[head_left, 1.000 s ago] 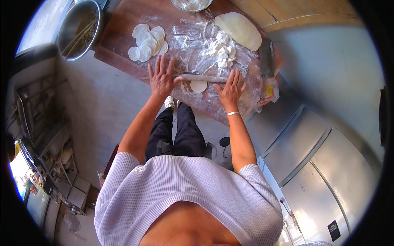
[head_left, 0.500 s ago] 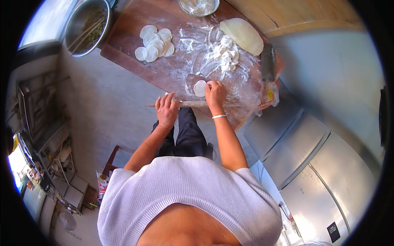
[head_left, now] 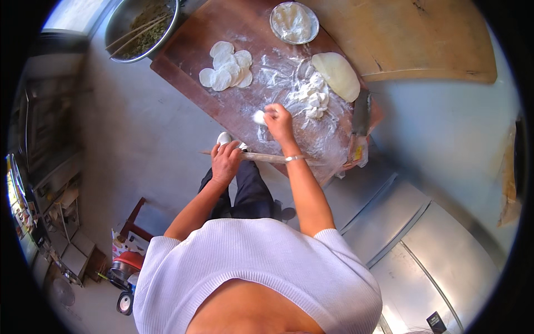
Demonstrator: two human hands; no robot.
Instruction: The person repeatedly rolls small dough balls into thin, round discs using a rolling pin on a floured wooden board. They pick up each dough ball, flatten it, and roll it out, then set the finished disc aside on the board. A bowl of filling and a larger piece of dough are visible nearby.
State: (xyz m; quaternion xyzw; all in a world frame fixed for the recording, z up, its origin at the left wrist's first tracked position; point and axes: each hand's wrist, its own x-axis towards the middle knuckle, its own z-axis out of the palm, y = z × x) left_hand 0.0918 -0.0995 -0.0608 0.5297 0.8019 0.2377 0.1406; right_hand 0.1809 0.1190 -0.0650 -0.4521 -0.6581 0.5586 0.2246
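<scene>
My left hand [head_left: 226,162] is closed round one end of a slim wooden rolling pin [head_left: 264,157] at the near edge of the floured board [head_left: 192,47]. Over the board, my right hand [head_left: 280,123] pinches a small round dough wrapper [head_left: 259,117] by its edge. Motion blurs the wrapper, so whether it touches the board is unclear. The pin passes beneath my right wrist. Farther left lies an overlapping group of rolled wrappers [head_left: 225,68]. Beyond my right hand, several floury dough pieces [head_left: 316,100] sit beside a large pale dough slab [head_left: 338,75].
A bowl of flour [head_left: 316,26] stands at the board's far side. Off the far left corner, a metal bowl [head_left: 161,45] holds greenish filling with chopsticks [head_left: 138,36] across it. A dark, broad blade [head_left: 361,113] and a plastic bag [head_left: 359,153] lie along the right edge.
My right hand has moved away from me and slightly left with the wrapper. My left hand stays on the rolling pin. The whole view has shifted, bringing more of the flour bowl in.
</scene>
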